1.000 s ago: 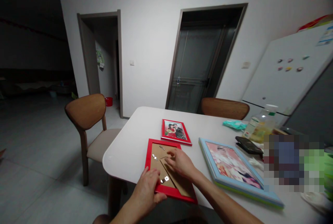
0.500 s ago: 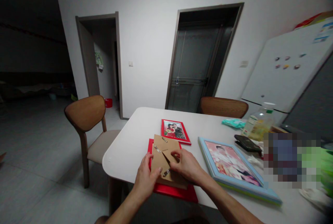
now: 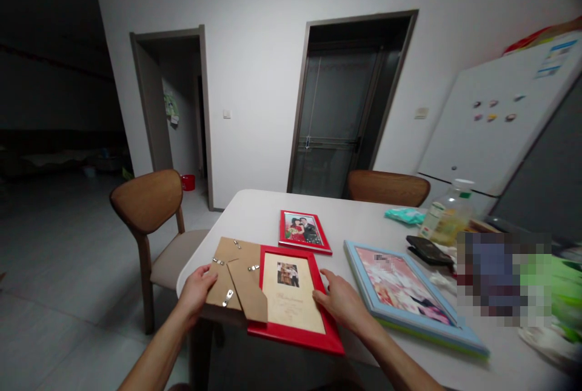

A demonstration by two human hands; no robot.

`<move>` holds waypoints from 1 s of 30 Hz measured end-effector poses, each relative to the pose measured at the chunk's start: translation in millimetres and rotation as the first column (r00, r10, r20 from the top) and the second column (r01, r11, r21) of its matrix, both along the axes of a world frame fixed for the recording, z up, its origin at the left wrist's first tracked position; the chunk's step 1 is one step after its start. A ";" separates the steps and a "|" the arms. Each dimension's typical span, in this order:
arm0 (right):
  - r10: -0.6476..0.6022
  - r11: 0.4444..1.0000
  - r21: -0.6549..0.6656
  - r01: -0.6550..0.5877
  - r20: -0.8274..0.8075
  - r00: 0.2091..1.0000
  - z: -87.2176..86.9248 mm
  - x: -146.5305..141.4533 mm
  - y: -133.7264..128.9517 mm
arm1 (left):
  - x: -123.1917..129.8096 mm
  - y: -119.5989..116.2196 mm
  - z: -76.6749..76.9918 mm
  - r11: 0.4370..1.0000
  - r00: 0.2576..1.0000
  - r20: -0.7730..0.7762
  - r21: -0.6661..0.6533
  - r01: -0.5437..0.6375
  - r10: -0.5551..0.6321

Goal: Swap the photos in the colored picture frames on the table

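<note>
My left hand (image 3: 196, 294) grips the left edge of a brown backing board (image 3: 219, 279), which has small metal clips and a cut flap standing partly loose. The board's right side overlaps the left side of a red picture frame (image 3: 295, 337). Inside that frame lies a cream paper insert (image 3: 295, 309) with a small printed photo near its top. My right hand (image 3: 343, 301) is closed on the frame's right edge, thumb over the border. Just beyond lies a second red frame (image 3: 282, 233) with a couple's photo.
To the right, a light blue picture frame (image 3: 386, 312) lies on the white table (image 3: 254, 212). Past it are a black wallet-like item (image 3: 430, 250), a plastic bottle (image 3: 452, 212) and a teal packet (image 3: 404, 216). Wooden chairs stand left (image 3: 148, 203) and behind (image 3: 388, 188).
The backing board has moved left off the red frame in my left hand, uncovering the cream insert. My right hand has left the board's flap and now holds the frame's right edge.
</note>
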State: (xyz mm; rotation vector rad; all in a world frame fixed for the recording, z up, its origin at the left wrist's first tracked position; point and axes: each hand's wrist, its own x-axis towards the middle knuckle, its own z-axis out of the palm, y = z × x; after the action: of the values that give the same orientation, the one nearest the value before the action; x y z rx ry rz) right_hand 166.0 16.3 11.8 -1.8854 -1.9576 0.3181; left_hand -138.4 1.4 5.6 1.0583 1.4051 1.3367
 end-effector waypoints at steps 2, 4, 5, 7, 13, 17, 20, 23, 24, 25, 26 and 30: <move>-0.008 1.000 -0.018 0.007 -0.025 1.000 -4.9 0.8 1.8 | -10.8 4.1 -4.8 1.000 0.997 -0.078 -0.018 -0.022 0.020; -0.030 0.999 -0.022 0.029 -0.048 0.998 -5.7 0.1 4.3 | -18.2 7.8 -8.0 0.998 0.982 -0.180 -0.019 -0.063 0.059; -0.045 0.999 -0.024 0.043 -0.059 0.997 -5.3 0.2 5.8 | -21.2 9.0 -8.4 0.996 0.968 -0.236 -0.009 -0.088 0.083; -0.070 0.997 -0.037 0.067 -0.105 0.992 -4.0 1.5 8.4 | -25.0 9.5 -6.3 0.990 0.926 -0.351 0.032 -0.135 0.138; -0.099 0.989 -0.146 0.033 -0.465 0.880 7.2 -0.8 -0.1 | 14.2 -7.1 15.8 0.968 0.808 -0.554 0.241 -0.073 0.199; -0.099 0.978 -0.155 -0.138 -0.934 0.344 26.2 -13.7 -12.6 | 89.4 -31.4 27.4 0.934 0.787 -0.617 0.294 0.204 0.022; -0.111 0.982 -0.135 -0.130 -0.978 0.179 34.2 -19.2 -15.8 | 135.4 -45.9 31.9 0.838 0.706 -0.701 0.324 0.439 -0.098; -0.087 0.978 -0.118 -0.170 -0.980 0.182 31.3 -17.7 -13.9 | 151.5 -50.6 36.9 0.768 0.655 -0.755 0.404 0.497 -0.027; -0.074 0.978 -0.112 -0.176 -0.975 0.209 28.8 -15.8 -12.4 | 150.4 -50.3 39.1 0.752 0.648 -0.762 0.423 0.505 -0.007; -0.064 0.980 -0.109 -0.166 -0.965 0.253 25.9 -13.3 -10.5 | 146.6 -49.4 41.4 0.740 0.643 -0.766 0.437 0.512 0.007; -0.059 0.984 -0.110 -0.140 -0.944 0.324 22.8 -10.4 -8.4 | 140.6 -47.9 43.9 0.739 0.647 -0.763 0.447 0.505 0.020; -0.081 0.996 -0.084 0.039 -0.576 0.814 11.2 3.9 1.3 | 102.6 -40.6 49.5 0.872 0.733 -0.660 0.445 0.205 0.164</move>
State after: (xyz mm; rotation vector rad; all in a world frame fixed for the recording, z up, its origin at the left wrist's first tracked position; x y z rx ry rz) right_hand 170.0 17.5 23.0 -1.6221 -1.4796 0.8436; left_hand -35.8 -39.1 55.0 2.0793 1.5780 1.3848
